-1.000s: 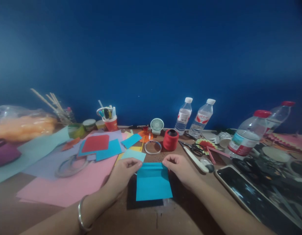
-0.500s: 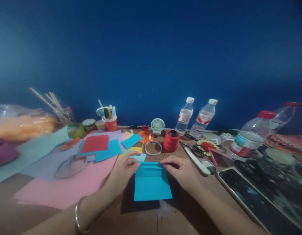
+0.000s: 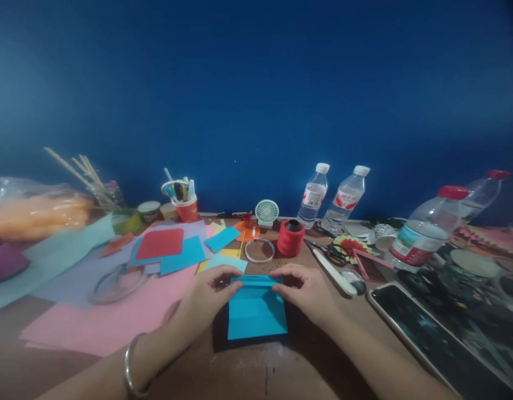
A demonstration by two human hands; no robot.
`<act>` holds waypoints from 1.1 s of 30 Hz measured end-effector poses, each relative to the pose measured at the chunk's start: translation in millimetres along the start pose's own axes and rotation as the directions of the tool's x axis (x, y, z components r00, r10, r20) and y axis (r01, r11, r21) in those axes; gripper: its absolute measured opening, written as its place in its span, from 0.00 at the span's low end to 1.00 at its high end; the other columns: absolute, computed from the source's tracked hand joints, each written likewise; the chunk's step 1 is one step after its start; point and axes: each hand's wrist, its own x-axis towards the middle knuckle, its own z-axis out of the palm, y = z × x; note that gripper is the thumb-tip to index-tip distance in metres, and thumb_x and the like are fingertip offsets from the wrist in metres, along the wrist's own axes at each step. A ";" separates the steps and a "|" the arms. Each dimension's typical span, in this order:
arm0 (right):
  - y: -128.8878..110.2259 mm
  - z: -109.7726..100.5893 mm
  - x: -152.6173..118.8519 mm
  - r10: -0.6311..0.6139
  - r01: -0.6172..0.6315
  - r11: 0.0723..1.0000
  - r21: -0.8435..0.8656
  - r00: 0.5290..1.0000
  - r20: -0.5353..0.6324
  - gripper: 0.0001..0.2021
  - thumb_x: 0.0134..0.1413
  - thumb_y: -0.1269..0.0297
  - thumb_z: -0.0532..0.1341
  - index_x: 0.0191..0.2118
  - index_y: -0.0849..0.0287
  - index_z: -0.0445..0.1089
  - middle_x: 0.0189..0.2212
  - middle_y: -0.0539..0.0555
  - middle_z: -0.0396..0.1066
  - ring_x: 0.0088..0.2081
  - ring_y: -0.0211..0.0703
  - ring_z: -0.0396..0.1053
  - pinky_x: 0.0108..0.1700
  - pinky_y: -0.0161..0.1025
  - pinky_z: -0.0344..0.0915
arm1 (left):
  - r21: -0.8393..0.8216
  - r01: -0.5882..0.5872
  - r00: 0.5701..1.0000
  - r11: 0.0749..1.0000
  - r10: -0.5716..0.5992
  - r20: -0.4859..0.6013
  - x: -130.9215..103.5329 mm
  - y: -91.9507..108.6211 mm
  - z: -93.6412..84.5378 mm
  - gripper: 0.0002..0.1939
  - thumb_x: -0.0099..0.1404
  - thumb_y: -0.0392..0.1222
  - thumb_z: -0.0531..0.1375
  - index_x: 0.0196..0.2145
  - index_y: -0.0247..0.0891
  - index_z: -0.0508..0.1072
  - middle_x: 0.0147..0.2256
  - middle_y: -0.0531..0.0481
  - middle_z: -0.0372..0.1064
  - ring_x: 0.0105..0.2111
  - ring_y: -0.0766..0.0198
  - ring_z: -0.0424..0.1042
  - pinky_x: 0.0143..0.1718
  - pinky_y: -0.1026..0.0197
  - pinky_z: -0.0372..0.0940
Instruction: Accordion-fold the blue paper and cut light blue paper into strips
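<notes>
While the left hand [image 3: 217,286] and the right hand [image 3: 300,286] are each pinching a far corner between thumb and fingers, a bright blue rectangular sheet of paper [image 3: 257,319] is lying or hovering (which is unclear) toward the near edge of the brown wooden worktop [image 3: 198,375], midway between its sides. Narrow folds are running along its far edge. It is probably behaving as a light, fairly stiff but easily creased sheet, so the folded corners are likely offering the surest hold. The thumbs are facing the near edge, the fingers are curling behind, and both forearms are slanting inward, the left wrist wearing a silver metal bangle [image 3: 128,366].
</notes>
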 end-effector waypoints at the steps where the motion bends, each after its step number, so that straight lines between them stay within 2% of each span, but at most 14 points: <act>1: 0.4 -0.1 0.0 -0.002 0.002 1.000 -0.004 1.000 0.000 0.09 0.41 0.67 0.66 0.33 0.58 0.76 0.31 0.54 0.75 0.29 0.43 0.69 0.30 0.38 0.65 | -0.001 0.001 1.000 1.000 -0.001 0.004 -0.1 -0.1 0.3 0.08 0.54 0.43 0.62 0.34 0.41 0.74 0.32 0.50 0.72 0.33 0.60 0.69 0.36 0.58 0.65; 6: 4.9 -0.1 -0.5 -0.038 0.037 0.999 -0.023 0.999 -0.003 0.09 0.40 0.69 0.66 0.34 0.58 0.74 0.32 0.53 0.73 0.30 0.42 0.68 0.32 0.37 0.64 | -0.012 0.000 1.000 1.000 0.000 0.013 -0.8 0.6 1.4 0.10 0.51 0.41 0.63 0.34 0.40 0.74 0.32 0.51 0.72 0.32 0.61 0.69 0.34 0.60 0.66; 21: 10.4 5.4 -0.8 -0.131 0.130 0.991 -0.041 0.991 -0.025 0.02 0.49 0.67 0.61 0.28 0.58 0.71 0.32 0.53 0.68 0.31 0.40 0.65 0.30 0.35 0.60 | -0.004 -0.017 1.000 1.000 0.017 0.019 -2.5 3.5 3.9 0.06 0.56 0.44 0.60 0.29 0.40 0.74 0.30 0.51 0.73 0.32 0.60 0.69 0.35 0.60 0.63; 24: 9.3 6.0 -2.4 -0.121 0.120 0.992 -0.045 0.993 -0.016 0.02 0.50 0.68 0.59 0.29 0.58 0.69 0.33 0.52 0.68 0.32 0.40 0.65 0.31 0.35 0.59 | 0.007 0.004 0.999 1.000 -0.004 0.038 -3.3 4.9 4.0 0.07 0.57 0.45 0.59 0.28 0.40 0.74 0.29 0.52 0.73 0.31 0.61 0.69 0.34 0.61 0.62; 27: 7.9 6.9 -4.5 -0.078 0.078 0.996 -0.047 0.997 0.012 0.02 0.50 0.69 0.58 0.29 0.58 0.67 0.29 0.50 0.67 0.29 0.39 0.64 0.29 0.34 0.58 | 0.008 0.020 0.998 1.000 -0.020 0.057 -3.6 5.7 4.2 0.09 0.58 0.46 0.59 0.27 0.40 0.74 0.28 0.52 0.72 0.31 0.61 0.68 0.34 0.61 0.61; 33: 8.4 10.2 -6.5 -0.021 0.023 0.998 -0.053 0.999 0.044 0.02 0.47 0.69 0.61 0.30 0.58 0.70 0.27 0.49 0.70 0.29 0.40 0.65 0.29 0.33 0.59 | -0.046 0.057 0.994 0.997 -0.052 0.092 -1.9 5.3 7.1 0.08 0.58 0.45 0.58 0.27 0.38 0.71 0.26 0.52 0.69 0.29 0.62 0.67 0.31 0.62 0.61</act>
